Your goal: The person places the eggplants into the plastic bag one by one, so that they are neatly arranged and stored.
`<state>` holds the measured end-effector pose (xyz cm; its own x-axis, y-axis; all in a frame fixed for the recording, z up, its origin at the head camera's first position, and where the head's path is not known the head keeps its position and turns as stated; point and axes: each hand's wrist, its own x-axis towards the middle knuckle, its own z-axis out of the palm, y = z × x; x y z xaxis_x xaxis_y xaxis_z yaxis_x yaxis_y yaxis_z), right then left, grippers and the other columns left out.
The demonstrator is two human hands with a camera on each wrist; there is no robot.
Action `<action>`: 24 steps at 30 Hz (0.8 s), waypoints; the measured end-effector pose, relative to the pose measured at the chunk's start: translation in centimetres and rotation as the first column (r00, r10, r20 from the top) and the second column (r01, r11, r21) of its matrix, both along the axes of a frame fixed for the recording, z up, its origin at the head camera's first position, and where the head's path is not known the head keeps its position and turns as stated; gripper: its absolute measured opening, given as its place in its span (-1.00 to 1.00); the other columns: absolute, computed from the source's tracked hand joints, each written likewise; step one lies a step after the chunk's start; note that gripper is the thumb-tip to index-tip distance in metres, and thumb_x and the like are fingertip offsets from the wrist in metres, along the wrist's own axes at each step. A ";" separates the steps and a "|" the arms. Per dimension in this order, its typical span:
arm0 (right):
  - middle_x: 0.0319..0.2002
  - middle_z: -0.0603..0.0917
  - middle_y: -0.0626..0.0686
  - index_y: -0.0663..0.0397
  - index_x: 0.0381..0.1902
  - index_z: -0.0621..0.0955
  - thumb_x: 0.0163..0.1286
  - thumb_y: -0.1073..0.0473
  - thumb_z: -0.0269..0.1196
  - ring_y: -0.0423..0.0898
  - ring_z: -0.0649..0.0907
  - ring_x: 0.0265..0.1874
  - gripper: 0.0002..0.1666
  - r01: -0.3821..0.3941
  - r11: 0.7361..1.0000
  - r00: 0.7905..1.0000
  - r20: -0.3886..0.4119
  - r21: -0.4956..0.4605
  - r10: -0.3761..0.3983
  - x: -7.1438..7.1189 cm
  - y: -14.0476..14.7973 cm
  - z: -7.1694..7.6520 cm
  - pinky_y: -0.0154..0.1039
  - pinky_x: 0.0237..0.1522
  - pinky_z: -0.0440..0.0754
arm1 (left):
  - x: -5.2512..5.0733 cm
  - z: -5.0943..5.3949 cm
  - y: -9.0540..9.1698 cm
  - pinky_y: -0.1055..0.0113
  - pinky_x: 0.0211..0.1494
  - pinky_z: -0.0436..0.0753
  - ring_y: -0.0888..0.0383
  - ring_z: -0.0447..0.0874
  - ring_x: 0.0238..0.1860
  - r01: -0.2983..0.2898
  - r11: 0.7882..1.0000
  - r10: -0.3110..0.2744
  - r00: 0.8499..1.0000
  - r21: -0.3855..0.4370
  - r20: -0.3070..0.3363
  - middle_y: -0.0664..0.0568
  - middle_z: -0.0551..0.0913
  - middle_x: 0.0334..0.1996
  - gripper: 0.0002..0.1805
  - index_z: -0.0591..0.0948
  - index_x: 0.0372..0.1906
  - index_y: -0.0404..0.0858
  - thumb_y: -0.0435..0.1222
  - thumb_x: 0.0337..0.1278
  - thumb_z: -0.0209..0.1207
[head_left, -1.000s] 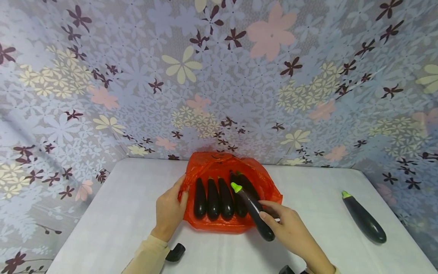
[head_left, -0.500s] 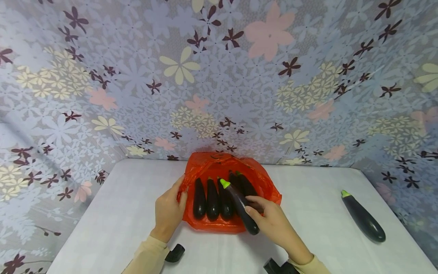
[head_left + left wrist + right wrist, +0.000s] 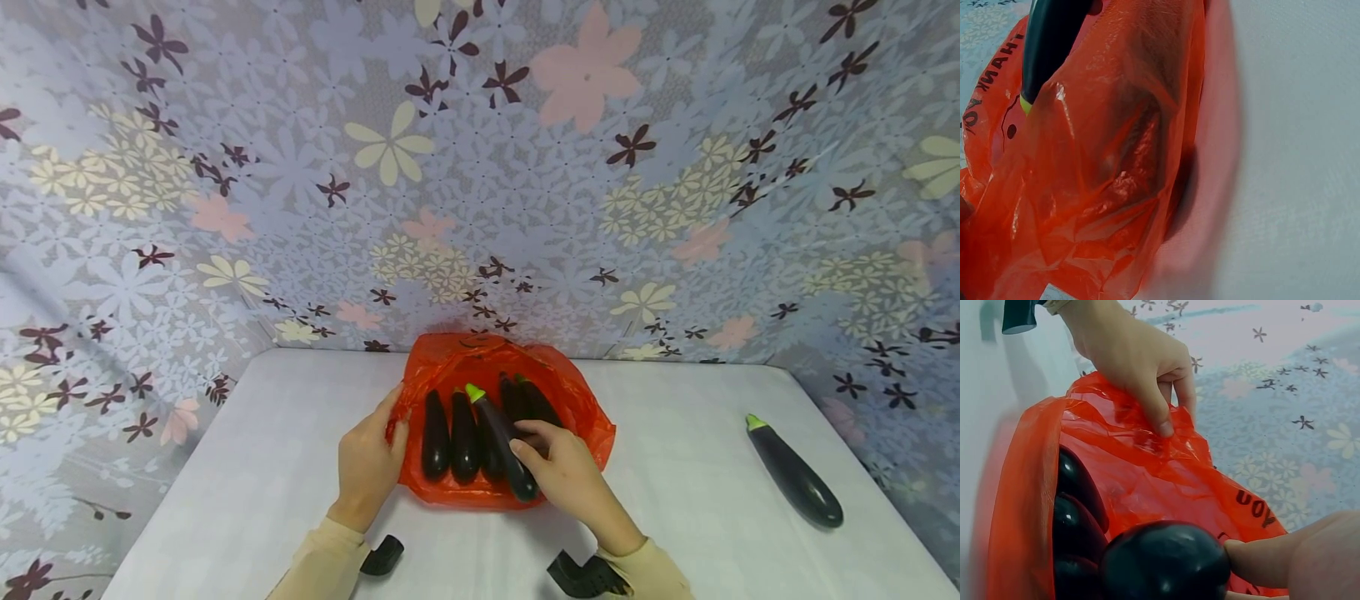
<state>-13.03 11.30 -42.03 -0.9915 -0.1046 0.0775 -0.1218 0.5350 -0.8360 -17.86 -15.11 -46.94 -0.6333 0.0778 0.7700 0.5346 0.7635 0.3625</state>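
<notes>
A red plastic bag [image 3: 442,497] lies with its mouth spread, and several dark eggplants [image 3: 436,442] lie side by side in it. My left hand [image 3: 367,458] pinches the bag's left edge; the right wrist view shows its thumb on the crumpled plastic [image 3: 1129,419]. With thumb and fingers my right hand [image 3: 562,467] grips another eggplant [image 3: 504,442] with a bright green cap, tilted above those in the bag. That eggplant's round end [image 3: 1166,562] shows close up in the right wrist view. In the left wrist view, plastic hides most of the bag's contents.
One more eggplant [image 3: 795,473] with a green cap lies on the white table [image 3: 697,500] at the right. A wall covered in flowered cloth [image 3: 480,183] rises behind the table. Black camera mounts [image 3: 581,575] sit at the wrists.
My right hand has carried the gripped eggplant leftward, from the bag's right side to over the middle of the bag. The left hand keeps its hold on the bag's edge.
</notes>
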 end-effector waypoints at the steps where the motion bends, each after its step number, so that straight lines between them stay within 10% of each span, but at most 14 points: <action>1: -0.22 0.77 0.00 0.23 0.13 0.64 0.41 0.13 0.29 -0.13 0.72 -0.30 -0.59 0.000 1.000 1.000 0.001 -0.007 0.000 -0.1 -0.2 -0.1 -0.20 -0.20 0.72 | 0.0 0.0 0.0 0.15 -0.36 0.75 -0.04 0.72 -0.50 0.000 1.000 0.000 1.000 0.001 0.004 -0.21 0.76 -0.35 -0.48 0.60 0.22 -0.36 -0.46 0.08 0.33; 24: -0.34 0.75 -0.02 0.25 0.05 0.68 0.37 0.01 0.31 -0.15 0.68 -0.35 -0.54 0.035 0.999 0.999 0.006 -0.020 -0.035 -3.3 -3.5 -1.5 -0.19 -0.28 0.68 | 0.1 0.3 0.0 0.15 -0.37 0.75 -0.04 0.70 -0.51 0.006 1.000 -0.006 1.000 0.005 0.002 -0.21 0.76 -0.34 -0.49 0.60 0.21 -0.36 -0.46 0.08 0.33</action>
